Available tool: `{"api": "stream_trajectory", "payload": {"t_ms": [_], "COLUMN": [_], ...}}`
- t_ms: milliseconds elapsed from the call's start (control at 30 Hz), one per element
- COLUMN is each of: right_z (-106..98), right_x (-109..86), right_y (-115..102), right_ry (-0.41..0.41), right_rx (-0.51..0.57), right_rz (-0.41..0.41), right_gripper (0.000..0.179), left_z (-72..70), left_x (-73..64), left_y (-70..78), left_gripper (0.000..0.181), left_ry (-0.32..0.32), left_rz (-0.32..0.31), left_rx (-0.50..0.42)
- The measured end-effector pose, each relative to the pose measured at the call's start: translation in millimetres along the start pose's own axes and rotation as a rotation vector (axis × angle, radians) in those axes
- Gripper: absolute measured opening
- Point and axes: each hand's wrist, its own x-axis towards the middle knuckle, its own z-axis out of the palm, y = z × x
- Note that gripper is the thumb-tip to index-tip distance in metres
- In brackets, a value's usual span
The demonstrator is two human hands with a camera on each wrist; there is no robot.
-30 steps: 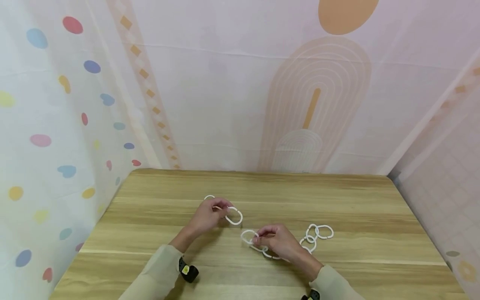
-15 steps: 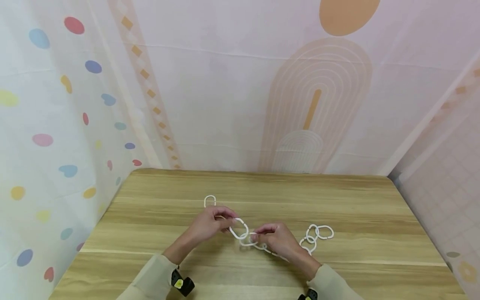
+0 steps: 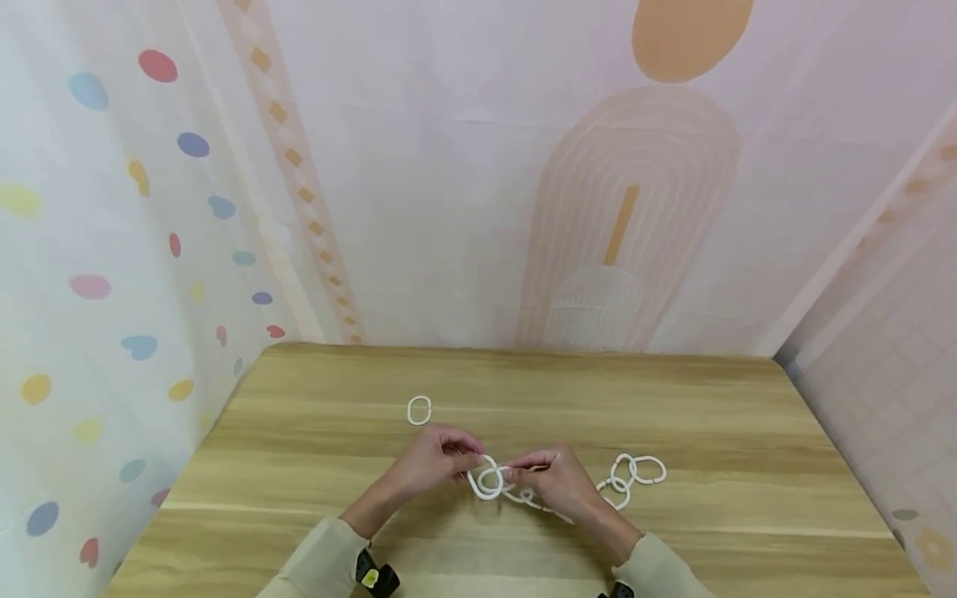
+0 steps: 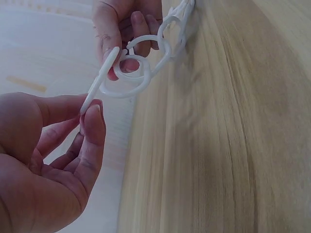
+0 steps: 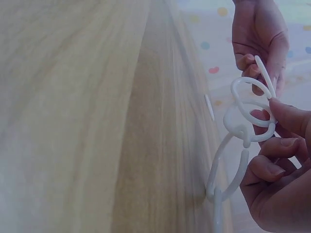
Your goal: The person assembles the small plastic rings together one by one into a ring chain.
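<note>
In the head view my left hand (image 3: 434, 458) pinches a white oval plastic link (image 4: 99, 80) between thumb and fingertips. My right hand (image 3: 562, 483) pinches the end link of a white chain (image 5: 240, 170) made of the same kind of links. The two held links overlap and seem to touch; whether one is hooked through the other, I cannot tell. Part of the chain is hidden beneath the right hand, and its far end (image 3: 661, 469) lies on the table to the right.
A single loose white link (image 3: 409, 411) lies on the wooden table (image 3: 336, 378) beyond my left hand. Patterned curtains (image 3: 449, 208) hang behind the table and along its sides.
My left hand has moved right and nearer to me, bringing its link against the chain's end link. The loose link behind it has come fully into sight. The right hand stays nearly still.
</note>
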Motion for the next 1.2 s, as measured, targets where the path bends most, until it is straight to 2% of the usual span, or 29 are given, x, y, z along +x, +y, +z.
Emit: {"api": "stream_trajectory", "payload": {"t_ms": [367,600,700,833,1200], "right_z": [-4.9,-5.1,-6.9,-8.9,-7.3], "right_x": [6.3,3.4,3.1,4.1,5.5], "right_y": [6.2,2.5,-1.0,-2.2,6.7], "right_ry": [-0.017,-0.03,-0.017,0.003,-0.032], "right_rx": [-0.039,-0.041,-0.039,-0.03,0.038], "right_rz": [-0.047,-0.037,-0.04,-0.055,-0.041], "right_gripper": [0.018,0.021,0.023,0.022,0.02], "left_z": [2.8,4.1,3.8,2.4,0.5], "left_x": [5.1,3.3,3.1,3.5,2.0], "left_y": [1.6,1.6,1.6,0.4,-7.6], "left_gripper": [0.008,0.007,0.007,0.006,0.007], "left_ry": [0.019,0.038,0.052,0.103,0.193], "left_rz": [0.078,0.084,0.07,0.047,-0.012], "left_rx": [0.103,0.172,0.155,0.107,-0.002]}}
